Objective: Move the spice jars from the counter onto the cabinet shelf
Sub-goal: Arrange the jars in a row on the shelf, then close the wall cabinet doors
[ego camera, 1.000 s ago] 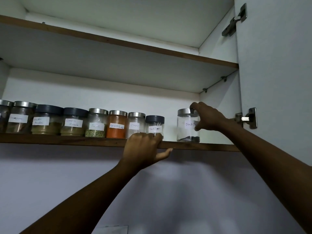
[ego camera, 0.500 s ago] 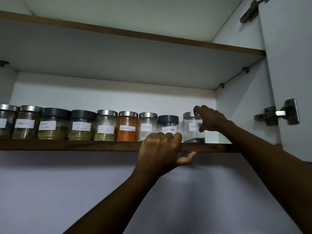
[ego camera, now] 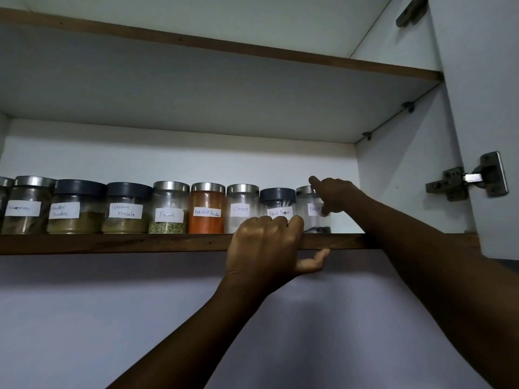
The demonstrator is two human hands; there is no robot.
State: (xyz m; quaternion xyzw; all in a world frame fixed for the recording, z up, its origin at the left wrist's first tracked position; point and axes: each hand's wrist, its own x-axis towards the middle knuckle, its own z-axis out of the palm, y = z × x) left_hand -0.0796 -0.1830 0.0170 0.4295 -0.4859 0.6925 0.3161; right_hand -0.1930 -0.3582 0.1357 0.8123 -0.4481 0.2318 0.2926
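At the shelf's front edge: our left hand (ego camera: 266, 245) curls its fingers over the wooden lip of the shelf (ego camera: 112, 244), thumb hooked underneath, bracing us.
Right hand: our right hand (ego camera: 335, 195) reaches deeper and wraps the top of the end jar (ego camera: 307, 220), thumb across its label, forefinger stretched over the lid.
End jar: it stands upright on the shelf, last on the right of the row, close against the Black Pepper jar (ego camera: 278, 196); we cannot tell whether they touch.
Handling: we judge it to be rigid glass with a smooth metal lid. Only a few dark peppercorns lie at the bottom, so it is light, slippery and breakable.
Where to hold: around the glass body below the lid, since the lid alone might slip or come off.
Farthest: the door hinge (ego camera: 466, 178) sits off to the right.
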